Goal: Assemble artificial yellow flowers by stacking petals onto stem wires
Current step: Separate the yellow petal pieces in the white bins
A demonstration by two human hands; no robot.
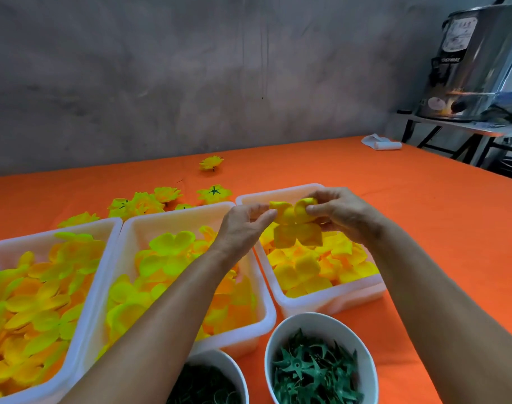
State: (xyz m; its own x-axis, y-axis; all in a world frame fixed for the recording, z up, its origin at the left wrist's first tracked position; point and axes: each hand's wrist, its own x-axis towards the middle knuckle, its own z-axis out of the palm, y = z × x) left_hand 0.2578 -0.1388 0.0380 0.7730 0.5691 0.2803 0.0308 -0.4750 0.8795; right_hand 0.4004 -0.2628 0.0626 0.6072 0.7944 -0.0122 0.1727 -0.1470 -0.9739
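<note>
A yellow petal piece (296, 225) with several lobes hangs above the right white tray (330, 298). My right hand (340, 212) pinches its upper right lobe. My left hand (244, 225) holds its left edge with the fingertips. No stem wire shows between my fingers. The right tray holds small yellow petals, the middle tray (173, 217) and the left tray (82, 228) hold larger yellow-orange petals. Several finished yellow flowers (149, 201) lie on the orange table behind the trays, and one flower (211, 163) lies farther back.
A white bowl (295, 323) of green star-shaped calyx pieces stands at the front, with a second bowl (219, 360) of dark green parts to its left. A white roll (381, 142) lies at the far table corner. A steel urn (476, 59) stands on a side stand at right.
</note>
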